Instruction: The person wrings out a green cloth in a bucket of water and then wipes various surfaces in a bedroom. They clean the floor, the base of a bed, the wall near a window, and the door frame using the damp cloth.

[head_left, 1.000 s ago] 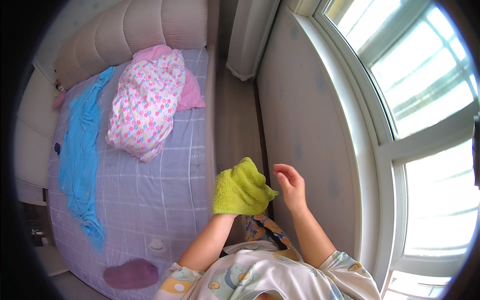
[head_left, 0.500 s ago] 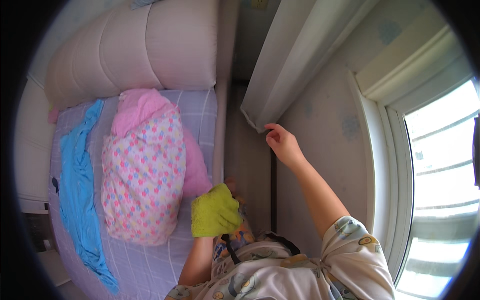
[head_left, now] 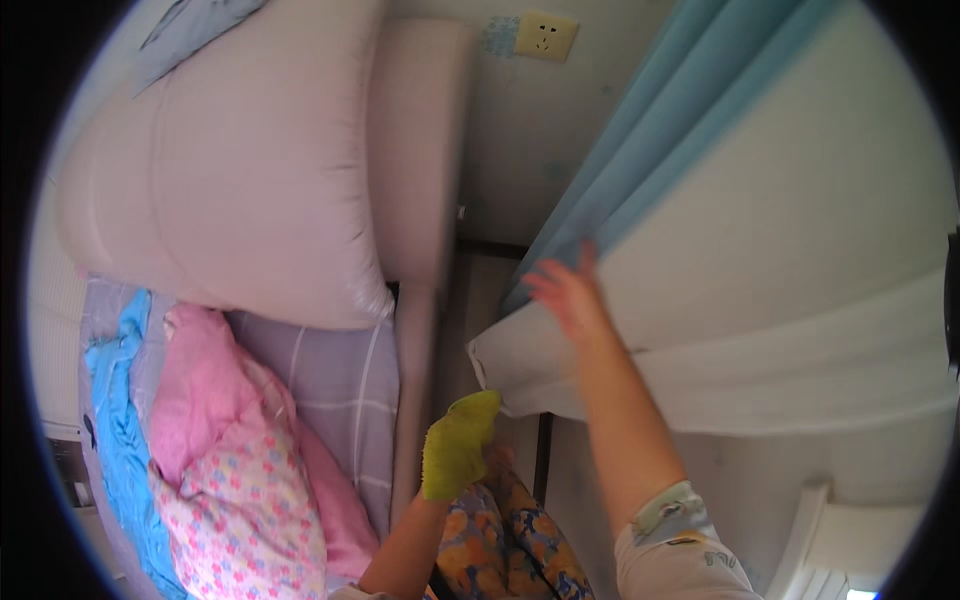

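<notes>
Spread open and holding nothing visible, your right hand (head_left: pixel 568 296) is by the blue-and-white curtain (head_left: pixel 760 260), whose hem (head_left: pixel 492 372) could snag the green cloth (head_left: pixel 460 440) over your left hand (head_left: pixel 458 458), its closure hidden, if you swing that arm carelessly forward.

Pinkish headbd (head_left: pixel 255 170), yel. wall socket (head_left: pixel 547 37).
</notes>
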The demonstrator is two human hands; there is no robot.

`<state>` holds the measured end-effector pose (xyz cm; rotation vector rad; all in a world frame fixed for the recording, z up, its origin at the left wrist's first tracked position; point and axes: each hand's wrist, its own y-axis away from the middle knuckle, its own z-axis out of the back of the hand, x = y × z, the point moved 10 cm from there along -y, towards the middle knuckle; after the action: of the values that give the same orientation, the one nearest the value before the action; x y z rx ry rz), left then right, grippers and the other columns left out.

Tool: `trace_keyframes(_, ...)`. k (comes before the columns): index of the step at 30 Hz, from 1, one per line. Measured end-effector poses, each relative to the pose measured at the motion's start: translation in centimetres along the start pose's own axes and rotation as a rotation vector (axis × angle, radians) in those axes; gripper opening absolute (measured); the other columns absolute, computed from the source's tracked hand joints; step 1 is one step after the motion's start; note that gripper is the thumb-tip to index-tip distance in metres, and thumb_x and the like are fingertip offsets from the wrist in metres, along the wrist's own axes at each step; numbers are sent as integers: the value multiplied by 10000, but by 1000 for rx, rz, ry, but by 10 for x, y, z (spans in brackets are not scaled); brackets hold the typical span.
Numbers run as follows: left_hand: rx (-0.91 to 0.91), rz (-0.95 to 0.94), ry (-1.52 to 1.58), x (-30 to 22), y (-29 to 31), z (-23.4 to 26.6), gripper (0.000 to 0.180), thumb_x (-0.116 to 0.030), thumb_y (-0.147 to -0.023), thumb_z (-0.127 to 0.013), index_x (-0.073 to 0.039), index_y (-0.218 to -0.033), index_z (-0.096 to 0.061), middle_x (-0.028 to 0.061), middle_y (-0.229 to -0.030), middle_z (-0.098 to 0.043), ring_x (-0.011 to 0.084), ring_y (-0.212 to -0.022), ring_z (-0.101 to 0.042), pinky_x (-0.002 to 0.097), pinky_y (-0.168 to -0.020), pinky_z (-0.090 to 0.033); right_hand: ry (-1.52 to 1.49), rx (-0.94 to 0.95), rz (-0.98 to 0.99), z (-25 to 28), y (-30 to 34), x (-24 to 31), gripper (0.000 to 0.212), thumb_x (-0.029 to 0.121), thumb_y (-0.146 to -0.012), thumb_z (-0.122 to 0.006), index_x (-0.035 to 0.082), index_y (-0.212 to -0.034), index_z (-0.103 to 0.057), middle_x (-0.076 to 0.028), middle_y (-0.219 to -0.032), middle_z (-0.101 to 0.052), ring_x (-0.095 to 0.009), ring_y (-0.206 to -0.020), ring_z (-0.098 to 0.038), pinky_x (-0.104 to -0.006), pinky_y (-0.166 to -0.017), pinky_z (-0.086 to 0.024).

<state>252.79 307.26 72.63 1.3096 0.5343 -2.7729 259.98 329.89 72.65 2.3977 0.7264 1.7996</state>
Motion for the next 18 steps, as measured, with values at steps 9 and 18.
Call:
trace_keyframes(9, -201, -36, 193, 159, -130, -113, 293, -82, -708, -533, -23, -993, -563, 120, -897, -574, 288, -842, -539, 302, -719, -431, 1072, 7, 789, 36, -107, 14, 362, 58, -675, -548, 67, -1034, -497, -133, -1037, -513, -276, -987, -475, -342, -875, -356)
trace_keyframes(18, 296, 368, -530, 361, -204, -287, 205, -67, -677, -543, -81, -882, -535, 79, -804, -554, 243, -764, -539, 307, -635, -426, 2095, -521, 470, 135, -195, -62, 591, 182, -653, -617, 143, -1210, -425, -186, -1271, -337, -334, -1223, -242, -534, -979, -137)
